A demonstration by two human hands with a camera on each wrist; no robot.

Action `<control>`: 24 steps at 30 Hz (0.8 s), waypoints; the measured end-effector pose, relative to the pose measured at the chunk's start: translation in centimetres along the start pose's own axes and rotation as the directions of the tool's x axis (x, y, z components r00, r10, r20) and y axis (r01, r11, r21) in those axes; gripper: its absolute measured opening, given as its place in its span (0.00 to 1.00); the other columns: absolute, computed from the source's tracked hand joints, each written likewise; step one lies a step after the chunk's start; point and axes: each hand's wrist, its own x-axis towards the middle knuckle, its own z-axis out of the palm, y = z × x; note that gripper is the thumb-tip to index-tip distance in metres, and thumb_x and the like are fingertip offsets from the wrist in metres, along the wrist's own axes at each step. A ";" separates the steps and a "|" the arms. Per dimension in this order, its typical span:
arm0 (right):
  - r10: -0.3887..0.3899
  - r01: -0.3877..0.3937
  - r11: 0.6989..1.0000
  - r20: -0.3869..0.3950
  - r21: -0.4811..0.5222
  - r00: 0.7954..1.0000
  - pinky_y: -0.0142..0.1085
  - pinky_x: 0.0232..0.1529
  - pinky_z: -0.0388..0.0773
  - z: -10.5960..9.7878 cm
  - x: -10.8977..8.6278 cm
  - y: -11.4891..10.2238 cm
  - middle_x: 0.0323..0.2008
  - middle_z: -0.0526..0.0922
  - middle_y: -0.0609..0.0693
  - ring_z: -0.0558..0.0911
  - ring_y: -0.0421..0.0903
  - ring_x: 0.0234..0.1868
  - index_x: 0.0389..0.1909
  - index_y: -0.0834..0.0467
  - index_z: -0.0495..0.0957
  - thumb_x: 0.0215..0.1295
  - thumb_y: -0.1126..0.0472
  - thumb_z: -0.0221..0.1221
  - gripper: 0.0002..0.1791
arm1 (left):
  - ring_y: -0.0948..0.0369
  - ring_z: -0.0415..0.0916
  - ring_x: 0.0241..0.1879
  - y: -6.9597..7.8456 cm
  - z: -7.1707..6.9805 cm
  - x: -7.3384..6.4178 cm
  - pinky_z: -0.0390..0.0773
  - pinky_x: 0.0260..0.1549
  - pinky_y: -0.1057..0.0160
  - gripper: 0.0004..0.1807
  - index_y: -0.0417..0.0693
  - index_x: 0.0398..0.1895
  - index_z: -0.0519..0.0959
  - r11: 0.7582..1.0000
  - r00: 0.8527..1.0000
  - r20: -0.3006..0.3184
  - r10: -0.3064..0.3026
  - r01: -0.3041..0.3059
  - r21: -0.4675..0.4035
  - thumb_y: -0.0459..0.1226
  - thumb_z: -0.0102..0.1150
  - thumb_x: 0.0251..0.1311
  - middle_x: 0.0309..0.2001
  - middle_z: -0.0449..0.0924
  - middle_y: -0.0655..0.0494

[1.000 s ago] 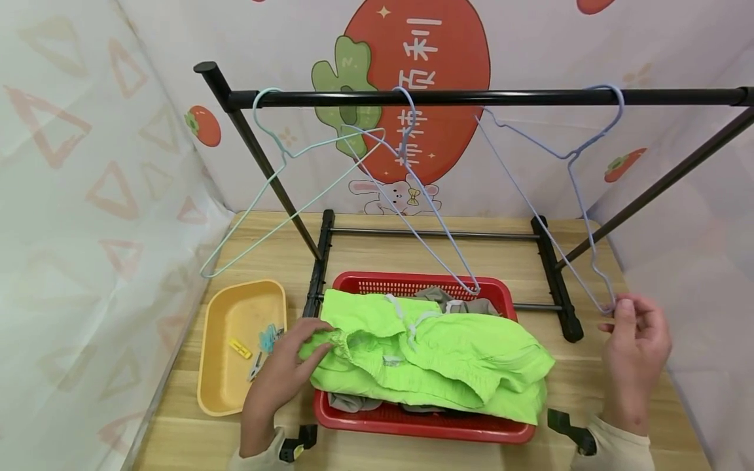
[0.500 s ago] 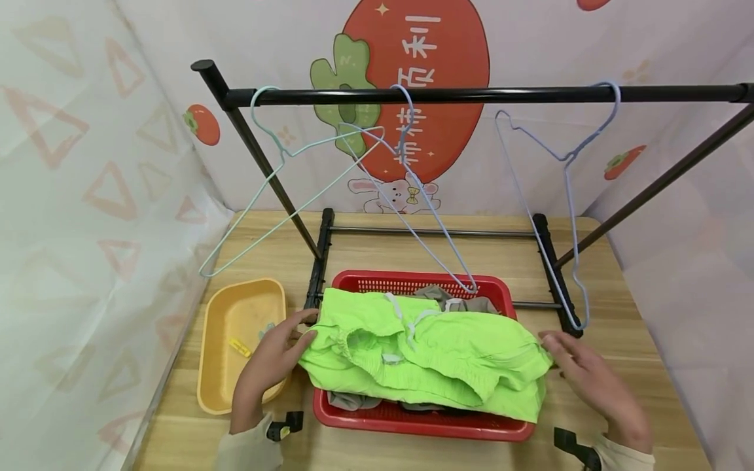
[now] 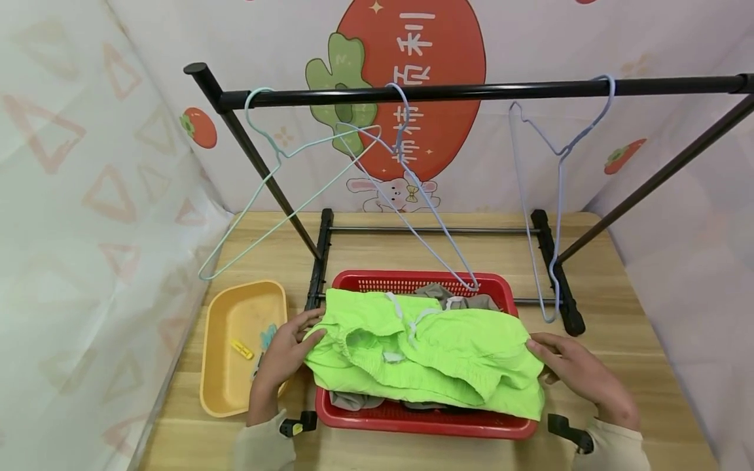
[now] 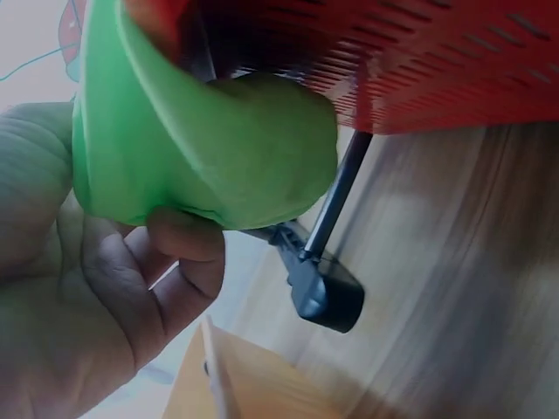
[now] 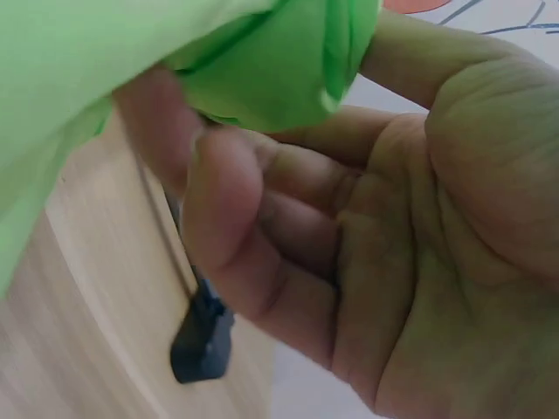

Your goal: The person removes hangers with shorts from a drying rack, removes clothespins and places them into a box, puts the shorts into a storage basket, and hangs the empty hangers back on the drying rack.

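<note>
Neon green shorts [image 3: 448, 356] with an elastic waistband and white drawstrings lie folded across the red basket [image 3: 424, 428]. At their left edge my left hand [image 3: 288, 350] grips the fabric, thumb above and fingers curled beneath, as the left wrist view shows on the green cloth [image 4: 210, 148]. My right hand [image 3: 580, 373] pinches the opposite edge; in the right wrist view its curled fingers [image 5: 227, 192] lie under the cloth [image 5: 271, 78]. Grey clothing [image 3: 436, 294] shows below the shorts, mostly hidden.
Above stands a black rack [image 3: 483, 91] bearing a mint hanger [image 3: 277, 154] and two blue hangers, one in the middle [image 3: 403, 154] and one at right [image 3: 562, 154]. Left of the basket, a yellow tray [image 3: 215, 366] holds a yellow clip [image 3: 241, 348] and a blue one [image 3: 268, 335].
My right hand has let go of the right blue hanger and come left to the shorts' right edge. That hanger has swung round. My left hand stays near the left edge.
</note>
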 end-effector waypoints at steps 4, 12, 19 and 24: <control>-0.057 0.058 0.998 -0.009 0.034 0.998 0.37 0.36 0.83 0.0 0.6 0.4 0.44 0.82 0.56 0.83 0.44 0.35 0.66 0.77 0.68 0.83 0.57 0.51 0.27 | 0.50 0.84 0.47 0.0 0.3 -0.3 0.83 0.40 0.64 0.21 0.35 0.64 0.77 0.998 0.999 -0.037 -0.039 0.037 -0.059 0.35 0.62 0.72 0.54 0.82 0.39; -0.062 0.059 0.998 -0.089 -0.037 0.994 0.40 0.45 0.82 0.4 1.0 0.6 0.58 0.80 0.66 0.82 0.57 0.53 0.66 0.73 0.71 0.82 0.52 0.52 0.28 | 0.55 0.85 0.40 -0.2 0.4 -0.6 0.83 0.36 0.63 0.19 0.34 0.60 0.78 0.990 0.994 -0.051 -0.092 0.086 -0.111 0.36 0.64 0.71 0.50 0.83 0.39; -0.121 0.112 0.992 -0.192 -0.058 0.974 0.33 0.44 0.80 1.0 1.2 0.5 0.59 0.78 0.68 0.82 0.60 0.54 0.64 0.73 0.73 0.79 0.57 0.57 0.25 | 0.56 0.85 0.30 -0.1 0.3 -0.5 0.83 0.28 0.63 0.11 0.33 0.49 0.80 0.989 0.991 -0.088 -0.102 0.092 -0.114 0.33 0.65 0.70 0.43 0.83 0.40; -0.192 0.162 0.978 -0.256 -0.132 0.948 0.32 0.37 0.81 0.6 1.2 -0.1 0.51 0.83 0.64 0.85 0.47 0.42 0.58 0.70 0.77 0.74 0.61 0.63 0.20 | 0.59 0.82 0.31 -0.1 0.6 -0.4 0.81 0.26 0.64 0.08 0.35 0.46 0.80 0.999 0.990 -0.134 -0.041 0.038 -0.024 0.30 0.65 0.68 0.41 0.81 0.44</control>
